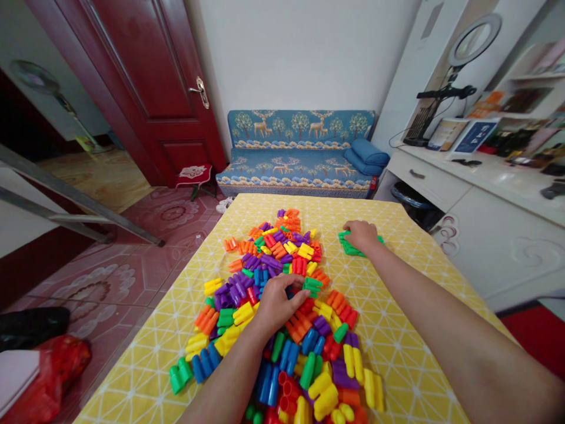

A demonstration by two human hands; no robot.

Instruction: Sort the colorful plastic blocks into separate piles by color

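Observation:
A large heap of colourful plastic building blocks (pixel 265 380), shaped like joined bullet-like tubes, spreads over the table. Over the middle of the heap, my left hand (pixel 278 301) pinches a green block (pixel 312 286) between thumb and forefinger; its other fingers are partly hidden. Farther off and to the right of the heap, my right hand (pixel 362 237) is bent over a small group of green blocks (pixel 352 249) lying together on the cloth. Its fingers curl down onto one of them, and the fingertips are mostly hidden behind the hand.
A yellow patterned cloth covers the table (pixel 410 282). Beyond its far edge stands a blue sofa (pixel 300 159). A white cabinet (pixel 498 235) with a ring light (pixel 474 40) is on the right. A red stool (pixel 194 175) and a metal ladder-like frame (pixel 83 218) stand left.

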